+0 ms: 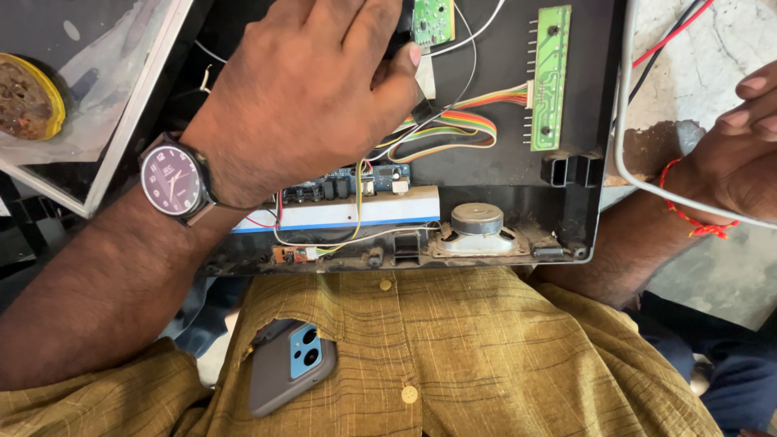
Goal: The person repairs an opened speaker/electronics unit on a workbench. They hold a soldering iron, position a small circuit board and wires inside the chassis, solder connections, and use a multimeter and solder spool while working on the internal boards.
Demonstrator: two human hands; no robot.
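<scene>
My left hand [316, 89], with a dark-faced wristwatch [171, 180] on its wrist, reaches into an opened black electronics casing [510, 154]. Its fingers are closed on a small dark part beside a small green circuit board [432, 20]; what that part is cannot be told. My right hand [740, 154], with a red thread [688, 214] round the wrist, rests at the casing's right side with fingers curled. A white cable [627, 162] runs past it; whether the hand grips it is unclear. Inside lie a long green board [549, 77], a rainbow ribbon cable [453, 125] and a round speaker [476, 220].
A blue connector board [356, 184] with a white strip sits at the casing's near edge. A glass panel [105, 97] with a yellow-rimmed tin [28, 97] lies at left. Red and black wires [672, 36] cross the stone surface at right. A phone [291, 368] sits in my shirt pocket.
</scene>
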